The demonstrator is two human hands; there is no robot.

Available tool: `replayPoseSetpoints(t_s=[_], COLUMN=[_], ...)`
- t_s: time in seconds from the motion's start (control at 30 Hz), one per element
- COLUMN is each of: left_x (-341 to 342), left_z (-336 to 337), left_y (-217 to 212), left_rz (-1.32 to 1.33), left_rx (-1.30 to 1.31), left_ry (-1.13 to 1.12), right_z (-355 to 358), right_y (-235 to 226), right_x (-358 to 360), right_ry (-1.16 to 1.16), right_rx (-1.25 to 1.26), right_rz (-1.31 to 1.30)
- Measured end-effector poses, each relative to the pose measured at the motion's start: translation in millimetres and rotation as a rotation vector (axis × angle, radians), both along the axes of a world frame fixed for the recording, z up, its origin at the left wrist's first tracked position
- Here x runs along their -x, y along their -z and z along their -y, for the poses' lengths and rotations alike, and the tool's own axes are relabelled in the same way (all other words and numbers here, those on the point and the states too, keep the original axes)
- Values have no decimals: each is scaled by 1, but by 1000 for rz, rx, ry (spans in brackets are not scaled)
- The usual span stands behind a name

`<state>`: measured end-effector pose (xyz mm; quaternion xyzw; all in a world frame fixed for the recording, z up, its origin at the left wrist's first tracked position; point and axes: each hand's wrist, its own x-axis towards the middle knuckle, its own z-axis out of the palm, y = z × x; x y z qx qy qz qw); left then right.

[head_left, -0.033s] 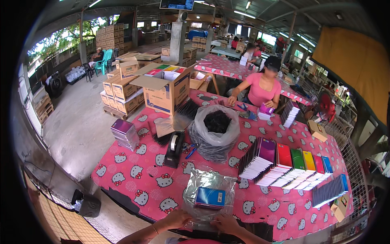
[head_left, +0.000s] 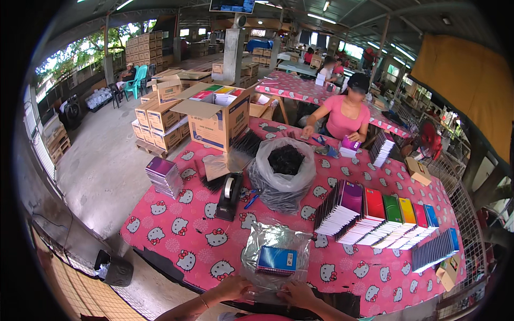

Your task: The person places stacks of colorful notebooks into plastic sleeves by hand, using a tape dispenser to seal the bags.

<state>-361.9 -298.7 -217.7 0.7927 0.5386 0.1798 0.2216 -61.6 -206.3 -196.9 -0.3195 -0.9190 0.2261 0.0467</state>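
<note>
A blue spiral notebook (head_left: 277,259) lies inside a clear plastic bag (head_left: 251,235) on the table right in front of me. My left hand (head_left: 235,288) holds the near left edge of the bag, its fingers closed on the film. At the near right edge, my right hand (head_left: 297,294) pinches the plastic too. The notebook is apart from both hands. Beyond the bag stand a black tape dispenser (head_left: 229,197) and blue-handled scissors (head_left: 252,199). A large translucent sack (head_left: 281,187) filled with black pieces sits behind them.
Rows of colored notebooks (head_left: 375,224) stand on the right of the pink patterned table (head_left: 209,241). Wrapped notebooks (head_left: 164,176) are stacked at left, with an open carton (head_left: 222,123) behind. A co-worker (head_left: 347,115) handles a purple notebook (head_left: 350,145) across the table.
</note>
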Motion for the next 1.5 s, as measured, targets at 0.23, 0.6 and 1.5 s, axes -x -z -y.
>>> replayPoseSetpoints(t_s=[0.23, 0.6, 1.5], left_x=[-3, 32, -38], left_z=[-20, -121, -247], left_y=[-45, 14, -15], left_rz=[127, 662, -342], left_rx=[-262, 185, -453], left_ry=[-248, -454, -100], right_z=[-30, -1, 4], right_y=[-5, -29, -13], right_x=[-26, 63, 76], right_ry=[203, 170, 210], right_rx=[579, -355, -470], right_rz=[-300, -68, -195])
